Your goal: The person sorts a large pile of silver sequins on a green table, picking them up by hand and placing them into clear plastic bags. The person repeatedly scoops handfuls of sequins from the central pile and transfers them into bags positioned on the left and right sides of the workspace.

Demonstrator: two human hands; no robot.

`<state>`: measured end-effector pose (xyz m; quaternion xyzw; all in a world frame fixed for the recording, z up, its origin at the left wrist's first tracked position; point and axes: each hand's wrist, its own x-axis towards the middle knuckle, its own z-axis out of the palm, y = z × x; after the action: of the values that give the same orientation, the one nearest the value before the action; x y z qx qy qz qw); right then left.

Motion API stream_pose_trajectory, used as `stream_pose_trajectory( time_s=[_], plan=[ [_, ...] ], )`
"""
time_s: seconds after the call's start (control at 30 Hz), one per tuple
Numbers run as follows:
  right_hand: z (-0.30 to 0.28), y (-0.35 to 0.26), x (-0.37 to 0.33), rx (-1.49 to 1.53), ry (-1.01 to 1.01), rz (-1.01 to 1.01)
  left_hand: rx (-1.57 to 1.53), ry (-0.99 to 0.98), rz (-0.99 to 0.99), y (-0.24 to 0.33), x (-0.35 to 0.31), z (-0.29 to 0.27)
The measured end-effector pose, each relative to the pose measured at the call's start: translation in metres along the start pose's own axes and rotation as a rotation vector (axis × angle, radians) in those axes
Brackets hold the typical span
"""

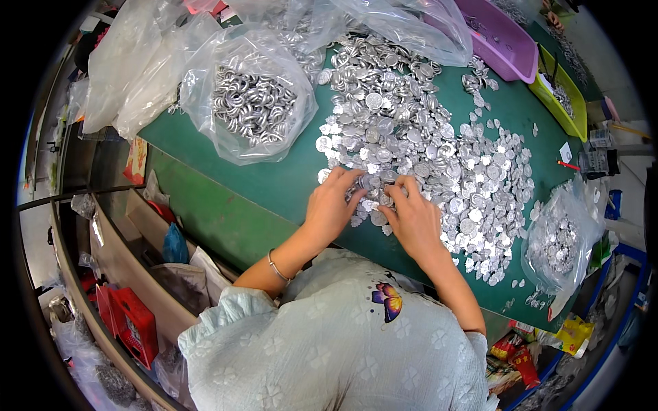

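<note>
A wide heap of small silver metal pieces [480, 198], many round like coins and others with scalloped edges, spreads over the green tabletop [247, 185]. At the heap's near edge my left hand [332, 204] has its thumb and fingers curled toward each other around silver pieces. Beside it, my right hand [415, 216] bends its thumb and index finger together over pieces in the heap. What lies between the fingertips of each hand is too small to make out. A bracelet [277, 267] circles my left wrist.
A clear plastic bag [205, 130] of silver rings stands left of the heap; a smaller bag [558, 240] of pieces sits at the right edge. Purple [504, 48] and green [572, 103] bins stand far right. Below left are shelves with a red plastic container [133, 325].
</note>
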<state>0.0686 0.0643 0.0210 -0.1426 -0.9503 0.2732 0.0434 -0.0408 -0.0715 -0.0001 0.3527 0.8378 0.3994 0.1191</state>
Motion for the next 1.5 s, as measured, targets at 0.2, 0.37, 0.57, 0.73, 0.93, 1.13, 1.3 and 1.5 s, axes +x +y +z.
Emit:
stream_pose_trajectory(
  time_s=[0.2, 0.37, 0.57, 0.73, 0.93, 1.13, 1.3, 1.5],
  plan=[
    [0.011, -0.007, -0.005, 0.090, 0.091, 0.082, 0.041, -0.036, -0.021, 0.003, 0.002, 0.001],
    [-0.005, 0.026, -0.009, 0.910, 0.111, 0.177, -0.286, -0.004, -0.023, -0.005, 0.003, 0.001],
    [-0.020, 0.030, -0.006, 2.155, 0.190, 0.578, -1.653, -0.544, -0.846, -0.003, 0.009, -0.004],
    [-0.023, 0.010, -0.004, 1.746, 0.354, 0.306, -1.783, -0.623, -1.113, 0.041, 0.005, 0.006],
    [-0.032, -0.011, -0.010, 0.654, 0.289, -0.124, -1.910, -0.668, -1.059, 0.044, 0.009, 0.025],
    [-0.036, -0.011, -0.004, 0.304, 0.453, -0.279, -1.928, -0.644, -1.002, 0.040, 0.007, 0.031],
    [-0.032, 0.001, -0.011, 0.666, 0.494, 0.032, -1.982, -0.555, -0.932, 0.038, 0.008, 0.015],
    [-0.022, 0.003, -0.022, 1.051, 0.428, 0.173, -1.989, -0.430, -0.884, 0.047, 0.016, 0.014]
  ],
)
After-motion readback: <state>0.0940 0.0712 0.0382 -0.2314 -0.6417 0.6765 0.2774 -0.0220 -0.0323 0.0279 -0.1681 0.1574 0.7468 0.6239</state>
